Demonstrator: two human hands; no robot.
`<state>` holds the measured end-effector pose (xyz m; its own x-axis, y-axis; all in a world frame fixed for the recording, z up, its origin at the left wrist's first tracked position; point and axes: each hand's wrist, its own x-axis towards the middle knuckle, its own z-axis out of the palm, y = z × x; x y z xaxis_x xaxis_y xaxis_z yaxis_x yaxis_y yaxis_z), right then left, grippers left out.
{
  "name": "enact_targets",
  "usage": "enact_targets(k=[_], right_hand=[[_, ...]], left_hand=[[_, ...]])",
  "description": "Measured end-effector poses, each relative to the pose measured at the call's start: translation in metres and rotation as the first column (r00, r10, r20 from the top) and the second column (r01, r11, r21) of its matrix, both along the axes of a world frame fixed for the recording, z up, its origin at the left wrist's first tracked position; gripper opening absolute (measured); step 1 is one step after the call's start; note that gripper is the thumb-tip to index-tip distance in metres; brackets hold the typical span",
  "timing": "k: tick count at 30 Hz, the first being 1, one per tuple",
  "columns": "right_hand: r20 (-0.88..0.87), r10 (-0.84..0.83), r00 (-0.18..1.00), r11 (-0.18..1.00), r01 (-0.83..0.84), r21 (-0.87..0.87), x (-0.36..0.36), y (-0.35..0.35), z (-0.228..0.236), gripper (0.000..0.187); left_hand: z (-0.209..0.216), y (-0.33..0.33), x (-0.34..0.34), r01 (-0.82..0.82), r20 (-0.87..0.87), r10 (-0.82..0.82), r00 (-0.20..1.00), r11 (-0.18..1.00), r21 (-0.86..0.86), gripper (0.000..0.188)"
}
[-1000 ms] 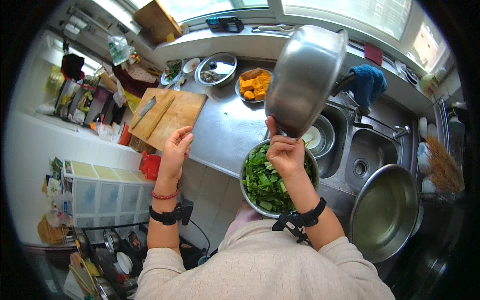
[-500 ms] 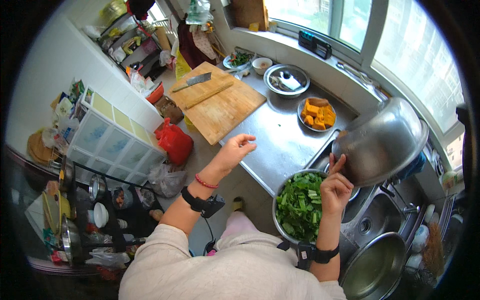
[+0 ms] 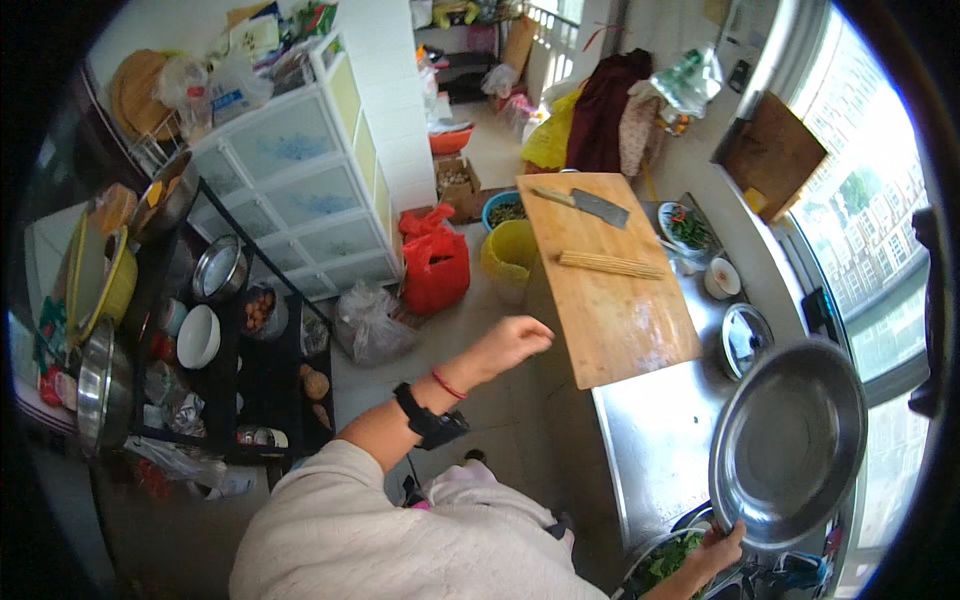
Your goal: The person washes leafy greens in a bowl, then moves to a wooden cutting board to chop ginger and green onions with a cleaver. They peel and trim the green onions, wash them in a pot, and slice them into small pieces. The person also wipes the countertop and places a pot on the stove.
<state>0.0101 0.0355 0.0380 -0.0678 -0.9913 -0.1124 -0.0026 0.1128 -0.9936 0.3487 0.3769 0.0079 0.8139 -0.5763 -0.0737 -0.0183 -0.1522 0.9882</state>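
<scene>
I see this from my own head, through the left of two side-by-side fisheye cameras, looking steeply down and forward. My cream top (image 3: 420,530) is nearest, along the lower edge; my left hand (image 3: 508,345) sits mid-frame, my right hand (image 3: 718,550) low at the right. The lens faces along the steel counter (image 3: 650,440), with the window (image 3: 870,210) rightward and the black rack (image 3: 262,375) leftward, edges bending toward the dark rim.

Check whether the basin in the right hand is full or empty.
Empty: the steel basin shows a bare metal inside, tilted in the right hand.
</scene>
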Motion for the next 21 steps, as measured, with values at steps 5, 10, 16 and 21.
enact_targets(k=[5,10,16,21], right_hand=[[0.357,0.395,0.847,0.862,-0.476,0.176,0.158,0.076,0.014,0.019],[0.427,0.692,0.582,0.498,-0.813,0.302,0.323,0.156,0.004,0.021],[0.395,0.837,0.379,0.208,-0.888,0.411,0.497,0.246,-0.042,0.019],[0.299,0.925,0.234,0.092,-0.902,0.423,0.638,0.292,-0.084,0.018]], left_hand=[[-0.022,0.12,0.042,-0.366,-0.247,0.35,0.904,0.93,-0.024,0.021],[-0.04,0.202,0.055,-0.5,-0.41,0.466,0.784,0.865,0.029,0.021],[-0.058,0.294,0.081,-0.736,-0.343,0.714,0.611,0.671,0.088,0.02],[-0.051,0.344,0.127,-0.858,-0.34,0.861,0.379,0.464,0.219,0.022]])
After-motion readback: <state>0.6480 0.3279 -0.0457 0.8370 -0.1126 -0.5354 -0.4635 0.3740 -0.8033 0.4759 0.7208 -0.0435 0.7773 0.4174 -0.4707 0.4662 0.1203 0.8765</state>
